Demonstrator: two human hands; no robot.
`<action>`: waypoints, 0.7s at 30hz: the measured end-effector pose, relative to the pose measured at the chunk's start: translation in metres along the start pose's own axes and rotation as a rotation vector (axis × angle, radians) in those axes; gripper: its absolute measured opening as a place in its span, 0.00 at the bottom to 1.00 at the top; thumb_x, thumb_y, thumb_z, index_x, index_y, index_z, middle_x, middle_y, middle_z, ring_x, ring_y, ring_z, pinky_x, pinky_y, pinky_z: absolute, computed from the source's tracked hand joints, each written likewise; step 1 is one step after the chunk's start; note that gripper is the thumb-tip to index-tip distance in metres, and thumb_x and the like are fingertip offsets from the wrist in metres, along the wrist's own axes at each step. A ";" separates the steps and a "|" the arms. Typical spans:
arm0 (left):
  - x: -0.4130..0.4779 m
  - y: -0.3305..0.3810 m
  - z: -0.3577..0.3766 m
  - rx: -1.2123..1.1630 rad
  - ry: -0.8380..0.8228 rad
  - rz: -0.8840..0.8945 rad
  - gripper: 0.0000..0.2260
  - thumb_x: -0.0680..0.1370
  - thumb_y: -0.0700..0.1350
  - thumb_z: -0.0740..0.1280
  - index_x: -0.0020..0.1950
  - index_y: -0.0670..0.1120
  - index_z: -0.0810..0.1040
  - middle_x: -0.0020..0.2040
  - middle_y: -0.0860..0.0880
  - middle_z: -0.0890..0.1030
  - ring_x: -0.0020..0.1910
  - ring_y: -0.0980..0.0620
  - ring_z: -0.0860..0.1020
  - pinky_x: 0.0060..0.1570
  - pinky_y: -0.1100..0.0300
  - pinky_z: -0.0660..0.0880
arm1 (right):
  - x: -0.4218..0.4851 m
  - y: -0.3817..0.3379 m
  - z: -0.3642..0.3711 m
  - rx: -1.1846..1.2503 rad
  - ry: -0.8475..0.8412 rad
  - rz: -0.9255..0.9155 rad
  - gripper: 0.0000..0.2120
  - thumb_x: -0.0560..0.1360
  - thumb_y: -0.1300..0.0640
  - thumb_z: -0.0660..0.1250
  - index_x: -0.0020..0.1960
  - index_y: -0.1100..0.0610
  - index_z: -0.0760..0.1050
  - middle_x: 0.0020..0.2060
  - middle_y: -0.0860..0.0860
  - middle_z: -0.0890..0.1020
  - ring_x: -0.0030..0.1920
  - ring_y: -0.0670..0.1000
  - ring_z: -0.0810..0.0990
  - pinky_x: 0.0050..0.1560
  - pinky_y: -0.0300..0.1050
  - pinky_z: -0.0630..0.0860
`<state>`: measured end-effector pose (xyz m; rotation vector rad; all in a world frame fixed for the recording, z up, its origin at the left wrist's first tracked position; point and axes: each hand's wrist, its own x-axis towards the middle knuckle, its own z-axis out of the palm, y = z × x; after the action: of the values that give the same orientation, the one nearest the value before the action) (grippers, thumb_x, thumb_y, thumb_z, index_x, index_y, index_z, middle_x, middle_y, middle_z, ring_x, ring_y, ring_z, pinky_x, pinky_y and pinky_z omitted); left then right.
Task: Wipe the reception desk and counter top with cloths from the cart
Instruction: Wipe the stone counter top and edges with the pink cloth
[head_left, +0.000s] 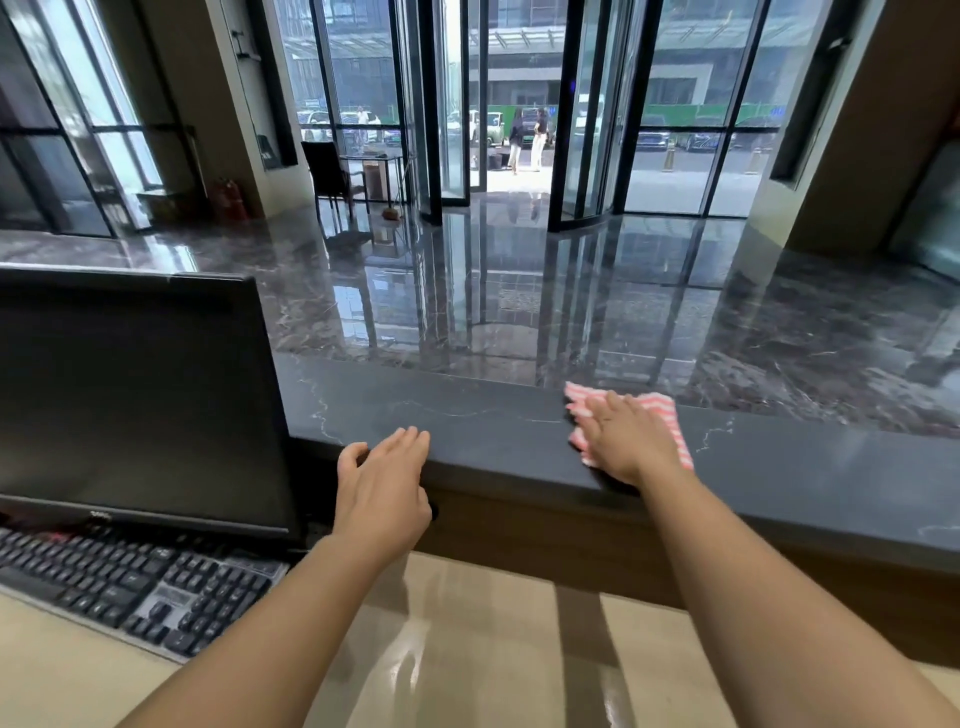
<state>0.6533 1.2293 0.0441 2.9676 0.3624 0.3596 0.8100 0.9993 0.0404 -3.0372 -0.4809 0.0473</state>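
Head view: the right hand (626, 441) lies flat, palm down, on a pink-and-white striped cloth (660, 402). Its fingers are straight and close together, pressing the cloth rather than gripping it. The cloth is spread on the dark upper worktop (467, 415), right of centre, and reaches from the near edge to the far edge. Its striped corners show beyond the fingertips and at both sides of the hand.

The left hand (384, 483) is open and holds nothing. Its fingers are straight, its thumb is spread to the left, and its fingertips are over the near edge of the same worktop, well apart from the cloth. Whether they touch the stone cannot be told.

A dark monitor (130, 395) stands at the left, its right side just beside the left hand. A black keyboard (130, 582) lies in front of it on the pale lower worktop (467, 649), under both forearms.

Beyond the worktop, a glossy dark marble floor (519, 291) runs to a glass revolving door (519, 130). A dark chair (330, 174) stands at the far left.
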 end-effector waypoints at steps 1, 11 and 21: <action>0.002 0.000 -0.001 0.008 -0.016 -0.002 0.26 0.79 0.42 0.59 0.77 0.52 0.59 0.77 0.55 0.60 0.77 0.58 0.55 0.74 0.52 0.46 | -0.002 0.014 -0.001 0.031 0.016 0.063 0.24 0.83 0.45 0.47 0.77 0.49 0.59 0.77 0.53 0.58 0.77 0.57 0.56 0.74 0.56 0.56; 0.017 -0.007 -0.012 0.077 -0.106 0.056 0.22 0.76 0.40 0.59 0.68 0.54 0.72 0.69 0.57 0.73 0.68 0.59 0.70 0.73 0.51 0.41 | 0.020 -0.018 -0.001 0.072 0.018 0.153 0.23 0.83 0.47 0.46 0.77 0.51 0.60 0.78 0.54 0.55 0.78 0.57 0.53 0.75 0.55 0.52; 0.021 -0.019 -0.016 0.157 -0.180 0.150 0.25 0.76 0.43 0.60 0.73 0.56 0.65 0.72 0.58 0.68 0.71 0.58 0.66 0.72 0.47 0.32 | 0.081 -0.180 0.007 0.036 -0.091 -0.296 0.26 0.83 0.48 0.52 0.79 0.51 0.54 0.79 0.54 0.50 0.78 0.57 0.49 0.76 0.57 0.49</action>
<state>0.6646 1.2547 0.0609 3.1576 0.1545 0.0796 0.8314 1.1961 0.0445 -2.9037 -0.9194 0.1773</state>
